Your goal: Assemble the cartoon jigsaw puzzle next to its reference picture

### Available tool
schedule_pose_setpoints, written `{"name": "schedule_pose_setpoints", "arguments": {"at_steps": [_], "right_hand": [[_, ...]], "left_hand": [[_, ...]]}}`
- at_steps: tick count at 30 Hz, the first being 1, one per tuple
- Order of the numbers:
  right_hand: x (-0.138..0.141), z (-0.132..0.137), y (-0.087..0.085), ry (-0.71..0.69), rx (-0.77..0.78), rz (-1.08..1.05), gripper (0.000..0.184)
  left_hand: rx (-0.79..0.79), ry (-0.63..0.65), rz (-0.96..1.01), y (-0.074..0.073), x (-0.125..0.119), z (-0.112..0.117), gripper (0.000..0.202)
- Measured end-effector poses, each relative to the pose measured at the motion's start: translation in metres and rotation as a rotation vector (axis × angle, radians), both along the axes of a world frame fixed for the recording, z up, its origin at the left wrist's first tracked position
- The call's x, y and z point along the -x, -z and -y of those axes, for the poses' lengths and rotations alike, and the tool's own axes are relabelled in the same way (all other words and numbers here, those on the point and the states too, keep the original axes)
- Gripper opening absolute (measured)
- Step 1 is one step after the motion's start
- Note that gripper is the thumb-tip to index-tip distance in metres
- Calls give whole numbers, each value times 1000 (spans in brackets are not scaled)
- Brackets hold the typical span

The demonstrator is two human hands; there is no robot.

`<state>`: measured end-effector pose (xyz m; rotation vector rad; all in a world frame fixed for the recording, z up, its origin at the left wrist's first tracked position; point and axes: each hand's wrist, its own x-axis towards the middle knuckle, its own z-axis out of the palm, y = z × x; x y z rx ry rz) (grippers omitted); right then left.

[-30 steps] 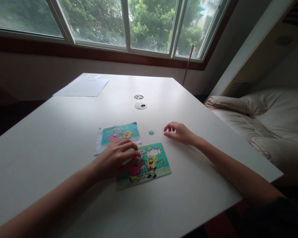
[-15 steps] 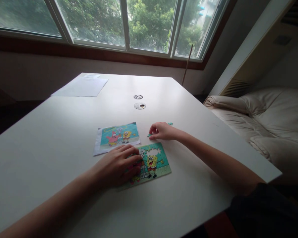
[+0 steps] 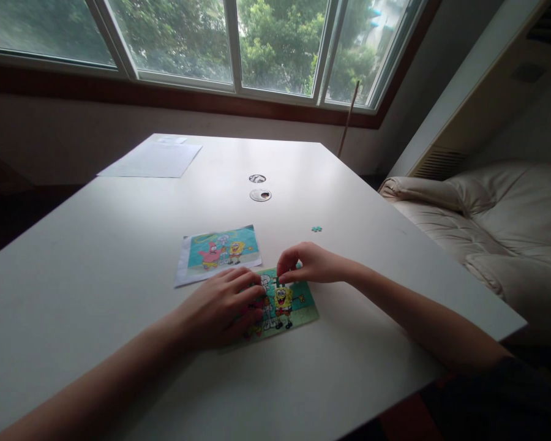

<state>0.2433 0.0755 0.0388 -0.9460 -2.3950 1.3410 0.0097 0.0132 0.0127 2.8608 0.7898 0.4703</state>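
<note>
A jigsaw puzzle with cartoon figures lies on the white table, its left part covered by my left hand. That hand rests on it with the fingers loosely bent and a little apart, gripping nothing. Over the puzzle's upper edge, my right hand pinches a small puzzle piece at the gap above the yellow figure. Fingers hide most of the piece. Just behind the puzzle sits a printed picture sheet with the same figures. A loose teal puzzle piece lies beyond my right hand.
The white table has two round cable inserts toward its far end. Some white paper lies at the far left. A cream leather sofa stands on the right, and windows line the back wall.
My right hand has moved from the bare table back to the puzzle, carrying a piece to the gap. My left hand has stayed on the puzzle.
</note>
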Motion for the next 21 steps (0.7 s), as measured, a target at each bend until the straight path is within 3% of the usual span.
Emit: {"name": "schedule_pose_setpoints", "arguments": {"at_steps": [14, 21], "right_hand": [[6, 6, 11, 21, -345, 103, 7], [5, 4, 15, 6, -388, 87, 7]], "left_hand": [[-78, -23, -37, 0, 0, 1, 26], [-85, -29, -53, 0, 0, 0, 33]]}}
